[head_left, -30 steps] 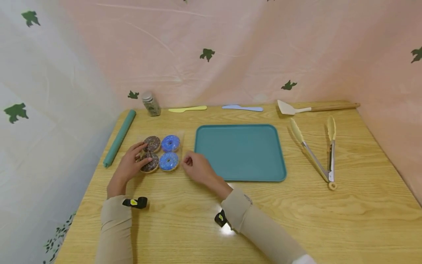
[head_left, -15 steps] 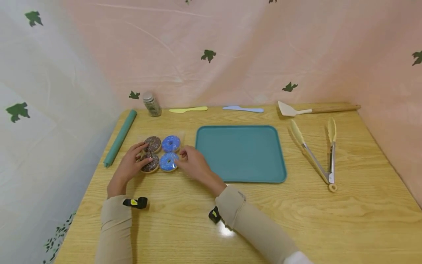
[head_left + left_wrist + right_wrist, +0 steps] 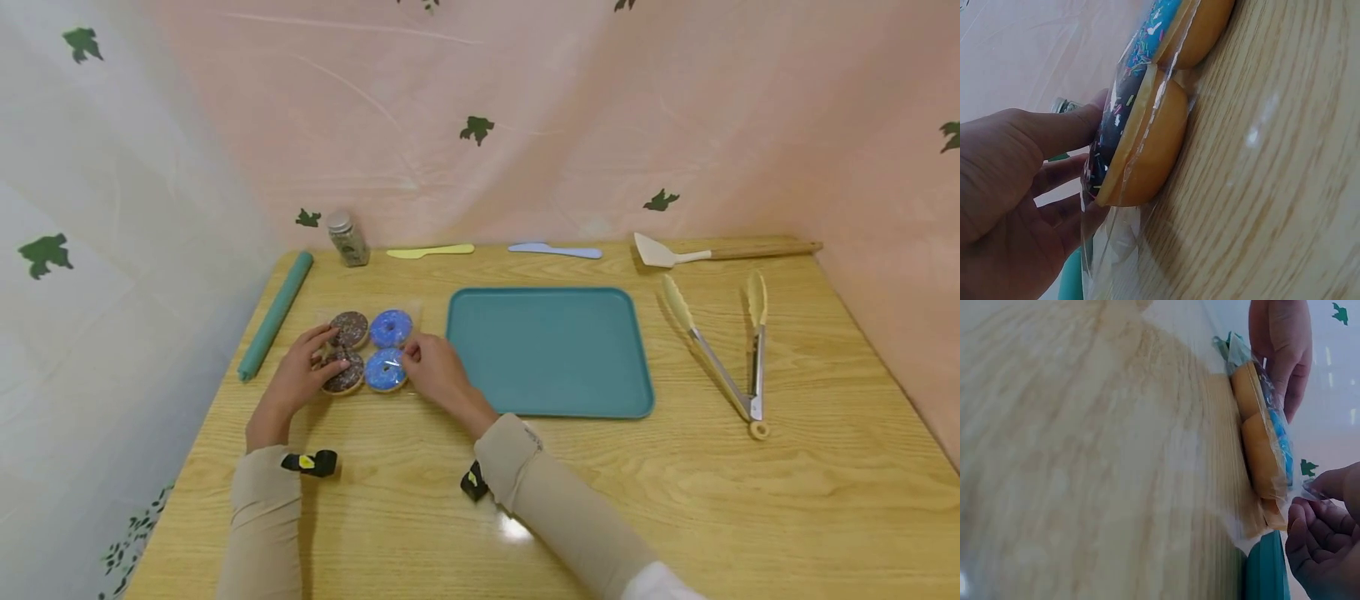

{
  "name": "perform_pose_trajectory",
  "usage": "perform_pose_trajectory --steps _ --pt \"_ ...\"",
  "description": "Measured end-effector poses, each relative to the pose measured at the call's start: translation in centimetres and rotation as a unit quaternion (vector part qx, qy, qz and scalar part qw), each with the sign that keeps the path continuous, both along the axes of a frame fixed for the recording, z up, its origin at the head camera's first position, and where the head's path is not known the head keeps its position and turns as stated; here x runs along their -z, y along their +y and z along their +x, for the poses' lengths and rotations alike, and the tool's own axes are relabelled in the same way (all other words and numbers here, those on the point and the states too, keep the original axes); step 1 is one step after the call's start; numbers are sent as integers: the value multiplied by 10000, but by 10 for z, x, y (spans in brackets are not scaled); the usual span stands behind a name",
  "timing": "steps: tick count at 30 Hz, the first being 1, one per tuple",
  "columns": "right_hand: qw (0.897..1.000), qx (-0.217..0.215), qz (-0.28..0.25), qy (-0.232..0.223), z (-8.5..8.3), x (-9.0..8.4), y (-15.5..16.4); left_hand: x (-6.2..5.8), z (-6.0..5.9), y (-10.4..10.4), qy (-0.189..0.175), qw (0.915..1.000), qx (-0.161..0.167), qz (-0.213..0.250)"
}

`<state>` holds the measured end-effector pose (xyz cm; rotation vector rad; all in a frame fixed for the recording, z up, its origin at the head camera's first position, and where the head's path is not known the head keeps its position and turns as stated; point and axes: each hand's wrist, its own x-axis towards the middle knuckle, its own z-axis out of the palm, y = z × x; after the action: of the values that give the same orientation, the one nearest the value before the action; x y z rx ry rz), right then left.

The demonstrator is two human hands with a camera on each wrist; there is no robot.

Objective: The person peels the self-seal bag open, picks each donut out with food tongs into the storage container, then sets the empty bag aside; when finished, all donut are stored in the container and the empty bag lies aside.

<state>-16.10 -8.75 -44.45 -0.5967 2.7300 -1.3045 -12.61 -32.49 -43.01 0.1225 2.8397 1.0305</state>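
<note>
Both hands grip the donut pack [image 3: 369, 352] at left centre of the head view.

Left hand [image 3: 298, 379] holds its left edge; right hand [image 3: 433, 372] pinches wrap [image 3: 1297, 487] at its right, beside the tray [image 3: 551, 400].

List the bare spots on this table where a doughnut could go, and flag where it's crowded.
Free: the whole teal tray; the broad wood near the front edge of the table; the strip between tray and tongs. Crowded: the left side, where both hands meet on the wrapped doughnuts, beside the rolling pin.
</note>
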Motion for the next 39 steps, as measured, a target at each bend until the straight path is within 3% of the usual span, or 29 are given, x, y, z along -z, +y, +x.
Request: perform_pose_trajectory --steps 7,11,22,31,39 --pt "9982 259 -548 -18 -3 -3 17 -2 1 -1 54 10000 -70 -4" --pt "9986 249 -462 -34 -3 -4 22 -4 1 -2 45 9999 -134 -42" --pt "9974 198 -359 -600 -11 -8 10 -3 0 -2 55 9999 -74 -112" --pt "9972 435 -59 -607 -34 -11 -9 0 0 -1 14 10000 -49 -42" --pt "9973 464 101 -566 -39 -12 -13 1 1 1 8 10000 -91 9"
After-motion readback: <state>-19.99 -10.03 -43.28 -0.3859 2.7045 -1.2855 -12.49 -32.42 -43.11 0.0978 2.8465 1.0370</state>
